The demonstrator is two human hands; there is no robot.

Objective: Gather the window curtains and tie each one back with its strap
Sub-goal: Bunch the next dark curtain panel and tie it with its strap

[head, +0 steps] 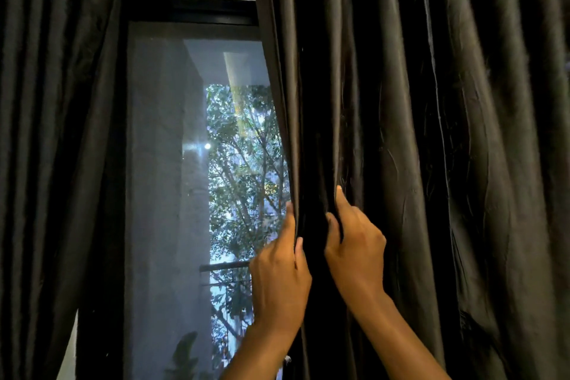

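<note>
So on my feed both hands are up on the right curtain, the big dark one that fills most of the right side of the view. The left hand has the curtain's inner edge pinched, fingers curled round the hem with one finger pointing up along it. The right hand is just beside it, fingers hooked into the next fold over and bunching the fabric, index finger stretched upward. The two hands are close but not touching, with a dark pleat between them. The left curtain hangs off on the far left, well apart from both hands. Between the curtains I can see the window with a tree outside. Can't spot a strap anywhere from here.
</note>
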